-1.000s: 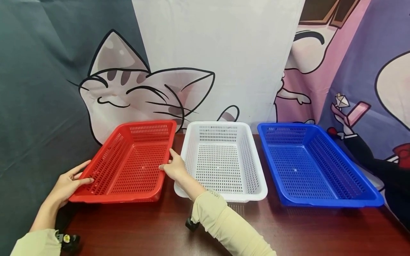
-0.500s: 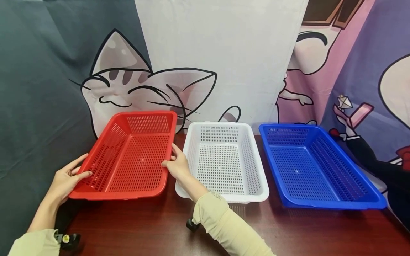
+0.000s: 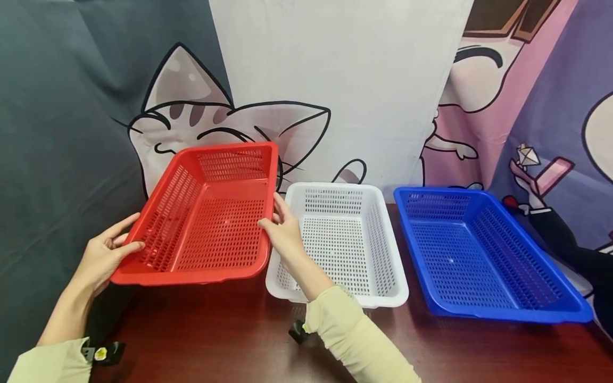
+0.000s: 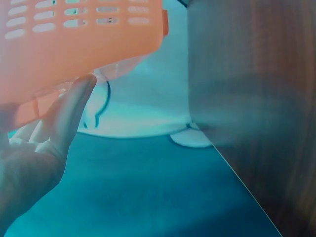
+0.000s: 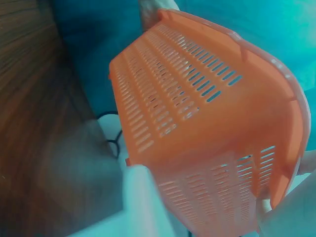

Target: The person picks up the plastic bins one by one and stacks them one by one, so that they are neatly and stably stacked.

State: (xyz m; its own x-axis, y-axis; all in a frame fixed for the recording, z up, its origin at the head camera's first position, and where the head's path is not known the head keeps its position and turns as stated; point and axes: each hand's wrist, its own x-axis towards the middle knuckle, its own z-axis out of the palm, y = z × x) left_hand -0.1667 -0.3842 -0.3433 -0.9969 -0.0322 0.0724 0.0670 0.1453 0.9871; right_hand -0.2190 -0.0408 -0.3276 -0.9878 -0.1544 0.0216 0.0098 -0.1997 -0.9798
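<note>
A red plastic basket (image 3: 222,229) with slotted walls hangs above the table, its far end raised higher than the near end. My left hand (image 3: 102,255) grips its near left rim, thumb over the inside and the other fingers outside. On the opposite side my right hand (image 3: 287,234) pinches the right rim in the same way. The left wrist view has the basket's slotted wall (image 4: 74,39) at upper left, fingers under its rim. From the right wrist, the basket's outer side (image 5: 173,98) shows well off the tabletop. Nothing lies inside the basket.
To the right of the red basket a white basket (image 3: 335,255) stands on the dark red table (image 3: 201,335), partly behind my right hand and forearm. Farther right sits a blue basket (image 3: 471,266). A cartoon-printed cloth (image 3: 373,80) hangs behind all three.
The red basket has come up off the table, its far end rising most, and shifted slightly right, with both hands holding it throughout. The white and blue baskets stay in place; the head view has shifted a little.
</note>
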